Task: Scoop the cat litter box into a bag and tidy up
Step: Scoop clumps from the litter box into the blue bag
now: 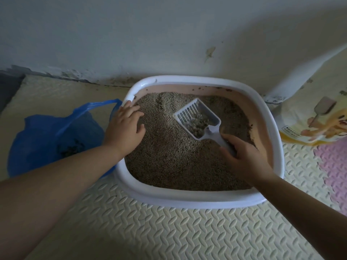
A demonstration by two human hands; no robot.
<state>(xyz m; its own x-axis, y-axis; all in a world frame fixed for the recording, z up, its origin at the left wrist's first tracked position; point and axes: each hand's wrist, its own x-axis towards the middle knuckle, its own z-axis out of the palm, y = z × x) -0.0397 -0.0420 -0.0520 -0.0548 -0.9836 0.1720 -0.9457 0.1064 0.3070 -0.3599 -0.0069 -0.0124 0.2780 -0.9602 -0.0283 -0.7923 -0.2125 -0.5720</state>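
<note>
A white litter box (199,198) with a pink inner wall stands on the floor against the wall, filled with grey-brown litter (169,160). My right hand (244,158) grips the handle of a white slotted scoop (195,117), which is held above the litter with dark clumps in its bowl. My left hand (124,124) rests on the box's left rim, fingers spread over the litter's edge. An open blue plastic bag (47,139) lies on the floor left of the box, with dark clumps inside.
A cream and yellow litter sack (315,113) stands at the right against the wall. Cream foam floor mats (169,231) cover the floor, with a pink mat (332,166) at the right. The white wall (150,34) rises right behind the box.
</note>
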